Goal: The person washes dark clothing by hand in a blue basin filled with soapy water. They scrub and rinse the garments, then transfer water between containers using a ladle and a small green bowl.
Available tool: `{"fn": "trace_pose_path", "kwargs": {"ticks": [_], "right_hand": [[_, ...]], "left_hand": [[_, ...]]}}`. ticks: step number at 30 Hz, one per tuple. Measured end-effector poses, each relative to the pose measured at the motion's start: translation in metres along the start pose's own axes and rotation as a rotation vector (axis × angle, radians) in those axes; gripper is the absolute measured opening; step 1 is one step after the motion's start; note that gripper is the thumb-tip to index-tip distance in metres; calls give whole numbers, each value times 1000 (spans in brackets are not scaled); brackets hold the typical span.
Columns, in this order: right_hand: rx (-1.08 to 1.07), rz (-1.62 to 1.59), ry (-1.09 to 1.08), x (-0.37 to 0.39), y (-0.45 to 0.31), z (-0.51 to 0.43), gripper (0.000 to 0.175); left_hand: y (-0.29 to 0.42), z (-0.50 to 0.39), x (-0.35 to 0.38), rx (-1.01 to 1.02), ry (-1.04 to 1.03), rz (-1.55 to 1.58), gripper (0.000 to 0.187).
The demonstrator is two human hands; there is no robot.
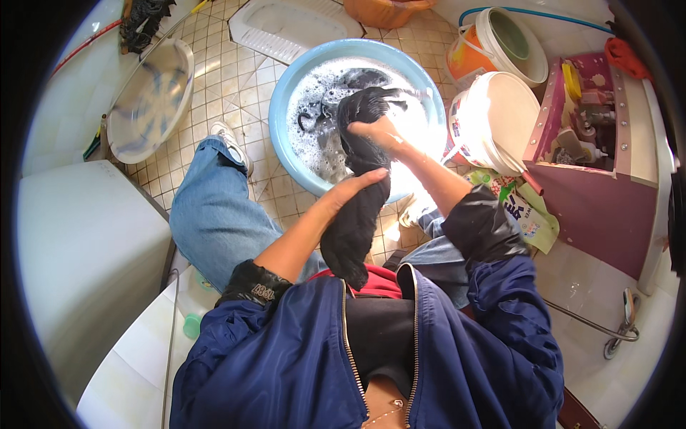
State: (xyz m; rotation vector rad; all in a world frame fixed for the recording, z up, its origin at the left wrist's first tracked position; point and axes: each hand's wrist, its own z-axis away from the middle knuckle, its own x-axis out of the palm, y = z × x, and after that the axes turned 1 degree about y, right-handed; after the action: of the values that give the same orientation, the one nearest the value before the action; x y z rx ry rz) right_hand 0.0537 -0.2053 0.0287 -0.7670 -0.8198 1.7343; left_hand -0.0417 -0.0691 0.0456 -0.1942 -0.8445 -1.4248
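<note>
A wet black garment (356, 220) is bunched lengthwise between my hands, its upper end over a light-blue plastic basin (278, 115) and its lower end hanging towards my lap. My left hand (356, 187) grips the middle of the cloth near the basin's front rim. Farther up, my right hand (378, 134) is closed around the cloth, the thumb lying across it. Foamy suds (316, 80) and water fill the basin, with more dark fabric (367, 78) partly sunk in them. Bright glare washes out the basin's right side.
A squat toilet (297, 24) and an orange basin (386, 13) lie beyond. White buckets (496, 118) and a purple cabinet (595, 209) holding bottles stand right, near a green detergent bag (536, 220). At left, a large pale basin (150, 102) leans near a white appliance (91, 230).
</note>
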Motion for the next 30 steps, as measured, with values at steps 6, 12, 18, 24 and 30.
{"fn": "trace_pose_path", "kwargs": {"ticks": [6, 12, 18, 24, 30], "right_hand": [[-54, 720, 168, 9, 19, -14, 59], [-18, 357, 484, 24, 25, -19, 65], [85, 204, 318, 4, -3, 4, 80], [324, -1201, 141, -3, 21, 75, 63], [3, -1134, 299, 63, 68, 71, 61]], "left_hand": [[-1, -14, 4, 18, 80, -45, 47], [17, -5, -13, -27, -267, 787, 34], [24, -16, -21, 226, -523, 703, 43], [29, -18, -20, -79, -944, 1225, 59], [-6, -4, 6, -175, -1120, 1135, 60]]}}
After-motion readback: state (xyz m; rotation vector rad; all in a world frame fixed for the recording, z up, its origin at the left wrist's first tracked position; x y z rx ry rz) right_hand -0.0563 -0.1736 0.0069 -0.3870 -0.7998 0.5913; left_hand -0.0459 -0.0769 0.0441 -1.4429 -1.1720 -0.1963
